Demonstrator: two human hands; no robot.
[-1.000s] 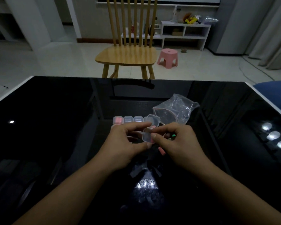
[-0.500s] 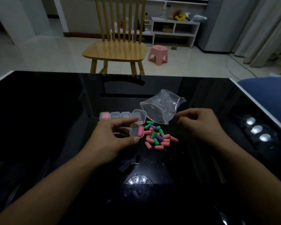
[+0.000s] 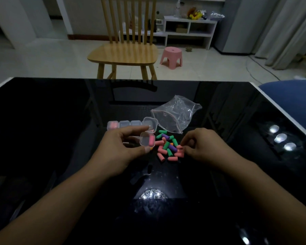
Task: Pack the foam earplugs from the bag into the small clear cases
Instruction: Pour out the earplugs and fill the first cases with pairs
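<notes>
- So far, one case (image 3: 112,125) in the row on the table (image 3: 42,121) holds pink plugs.
- The left hand (image 3: 120,149) pinches an open case (image 3: 147,141) with one plug.
- Loose earplugs (image 3: 168,147) remain.
- The right hand (image 3: 201,147) curls at the pile, apparently pinching one.
- The bag (image 3: 175,115) lies emptied.

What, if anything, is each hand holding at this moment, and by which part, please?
The left hand pinches the open clear case by its sides, one pink earplug inside. The right hand pinches a pink earplug at the pile's edge, not yet lifted.

Pink, green, purple (perhaps one orange) earplugs (image 3: 168,147); black table (image 3: 60,121).
</notes>
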